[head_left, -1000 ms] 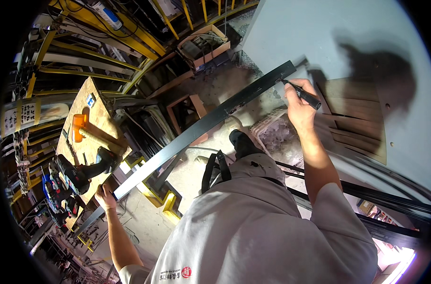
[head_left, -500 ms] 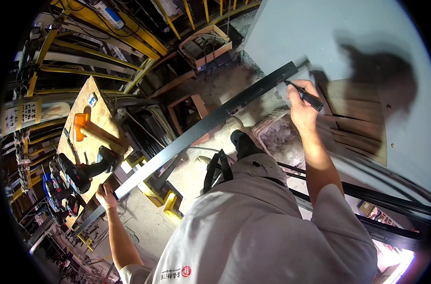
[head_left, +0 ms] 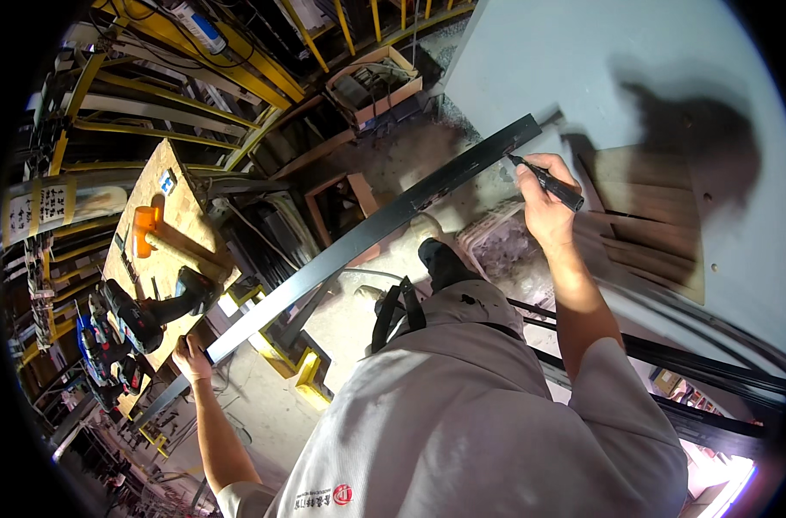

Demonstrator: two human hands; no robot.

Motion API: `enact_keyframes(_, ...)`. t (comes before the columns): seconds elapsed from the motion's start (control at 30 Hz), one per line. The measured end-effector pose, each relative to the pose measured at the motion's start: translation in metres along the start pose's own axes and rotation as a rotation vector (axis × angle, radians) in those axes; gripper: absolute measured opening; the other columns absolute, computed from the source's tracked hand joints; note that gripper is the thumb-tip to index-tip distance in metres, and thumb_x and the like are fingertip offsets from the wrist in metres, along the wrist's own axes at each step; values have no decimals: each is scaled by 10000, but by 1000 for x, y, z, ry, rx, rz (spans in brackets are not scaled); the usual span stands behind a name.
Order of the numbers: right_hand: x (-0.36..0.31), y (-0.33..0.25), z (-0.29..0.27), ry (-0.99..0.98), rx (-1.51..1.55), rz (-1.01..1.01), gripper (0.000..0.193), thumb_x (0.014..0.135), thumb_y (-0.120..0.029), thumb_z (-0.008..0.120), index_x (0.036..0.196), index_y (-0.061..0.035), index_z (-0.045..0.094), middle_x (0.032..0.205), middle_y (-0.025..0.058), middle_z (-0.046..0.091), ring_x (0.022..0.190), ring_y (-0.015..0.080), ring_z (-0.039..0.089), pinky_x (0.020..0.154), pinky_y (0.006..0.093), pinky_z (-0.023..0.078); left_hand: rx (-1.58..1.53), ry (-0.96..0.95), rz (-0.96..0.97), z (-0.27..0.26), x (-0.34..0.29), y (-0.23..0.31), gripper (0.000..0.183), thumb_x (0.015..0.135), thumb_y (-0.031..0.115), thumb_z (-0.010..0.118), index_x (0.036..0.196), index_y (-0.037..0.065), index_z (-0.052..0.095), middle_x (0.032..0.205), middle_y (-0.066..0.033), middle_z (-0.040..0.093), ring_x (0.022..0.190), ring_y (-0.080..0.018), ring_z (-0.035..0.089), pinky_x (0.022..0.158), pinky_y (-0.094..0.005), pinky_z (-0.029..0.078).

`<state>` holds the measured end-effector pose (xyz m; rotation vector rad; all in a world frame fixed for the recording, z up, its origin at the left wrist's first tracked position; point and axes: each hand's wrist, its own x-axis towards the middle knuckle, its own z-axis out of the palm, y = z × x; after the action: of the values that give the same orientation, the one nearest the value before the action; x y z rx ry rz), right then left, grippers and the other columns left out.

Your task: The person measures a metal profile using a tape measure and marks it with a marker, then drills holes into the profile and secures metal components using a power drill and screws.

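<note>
Compared with half a second ago, the black marker (head_left: 560,187) has shifted slightly left along the long dark bar (head_left: 358,237), its tip close to the bar's edge. Fingers of the right hand (head_left: 548,211) pinch the marker; those of the left hand (head_left: 194,358), partly hidden, look closed on the bar's lower-left part. The bar slants across the person's front, its other end showing against a pale panel (head_left: 565,60). It looks stiff, smooth and possibly hollow, so fairly light; gripping both long edges should limit slipping.

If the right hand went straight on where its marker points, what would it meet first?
Probably the long dark bar; the marker in the right hand points at its edge, though depth is unclear.
</note>
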<state>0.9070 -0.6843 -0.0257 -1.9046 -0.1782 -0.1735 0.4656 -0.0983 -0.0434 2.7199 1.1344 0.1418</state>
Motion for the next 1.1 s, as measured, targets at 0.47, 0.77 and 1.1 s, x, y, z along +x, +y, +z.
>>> enact_keyframes(0.47,-5,15,-20,-27,-80,-7,80,958,-77,615,991,-6,625,847,31,605,778,127,549,690,294,463,30,37,-317,-16,11,51,324,901,340,668,878,17,692,841,-232,674,775,-385,643,749,-458,510)
enact_keyframes(0.77,-88,-128,41,-244,-159,-381,198,928,-131,705,1042,25,659,901,117,687,780,221,651,721,340,544,-128,19,-212,-25,-34,40,338,890,379,593,838,57,681,841,-200,679,821,-399,661,742,-507,533)
enact_keyframes(1.1,-276,-312,186,-1108,553,-147,271,929,-175,594,1091,40,563,856,90,631,732,139,622,680,262,518,-906,458,274,-86,-119,71,233,864,104,737,1040,-17,646,842,-186,644,767,-336,650,691,-395,524)
